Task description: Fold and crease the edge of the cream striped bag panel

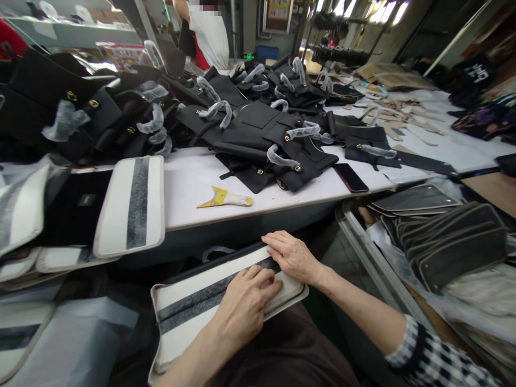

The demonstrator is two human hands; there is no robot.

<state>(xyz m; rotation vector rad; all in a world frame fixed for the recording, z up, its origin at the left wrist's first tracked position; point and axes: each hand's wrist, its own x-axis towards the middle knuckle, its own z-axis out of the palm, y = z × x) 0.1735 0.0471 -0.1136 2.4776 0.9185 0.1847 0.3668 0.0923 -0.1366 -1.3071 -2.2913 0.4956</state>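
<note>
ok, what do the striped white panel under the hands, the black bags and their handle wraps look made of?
Striped white panel: maybe coated fabric or leather backing, matte; pale, smooth face, but fibre or coating can't be told.
Black bags: leather or imitation, low sheen; soft folds, even surface.
Handle wraps: likely thin plastic film, cloudy; wrinkled, see-through, with glints.

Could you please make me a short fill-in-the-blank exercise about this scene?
The white panel at bottom centre has one dark ____ along its length.
On the table, the forked tool is white and ____.
In the picture, the phone lies to the tool's ____.
The right sleeve has a black-and-white ____ pattern.

Missing words: stripe; yellow; right; checked.
</note>
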